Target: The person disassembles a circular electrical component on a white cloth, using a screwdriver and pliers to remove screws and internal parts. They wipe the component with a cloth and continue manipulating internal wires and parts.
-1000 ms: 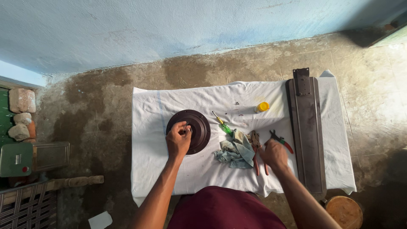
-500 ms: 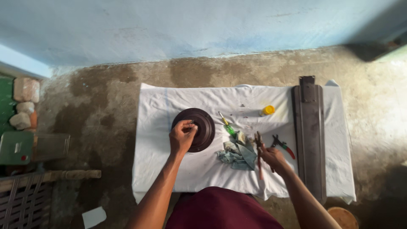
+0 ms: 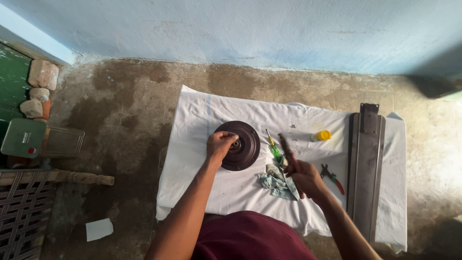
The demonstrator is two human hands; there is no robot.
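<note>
Left hand gripping round dark motor housing centre — right hand clamped on dark tool.

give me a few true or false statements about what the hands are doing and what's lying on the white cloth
1. The left hand rests on the round dark motor housing. True.
2. The right hand is empty. False: it grips a long, dark wooden-handled tool that points away from the person.
3. The green-handled screwdriver lies on the white cloth, between the housing and the right hand. True.
4. The small yellow-capped bottle sits on the bare floor. False: it lies on the cloth, near the long metal blade.
5. The red-handled pliers are in the left hand. False: they lie on the cloth, right of the right hand.
6. A crumpled grey rag lies beside the right hand. True.
</note>
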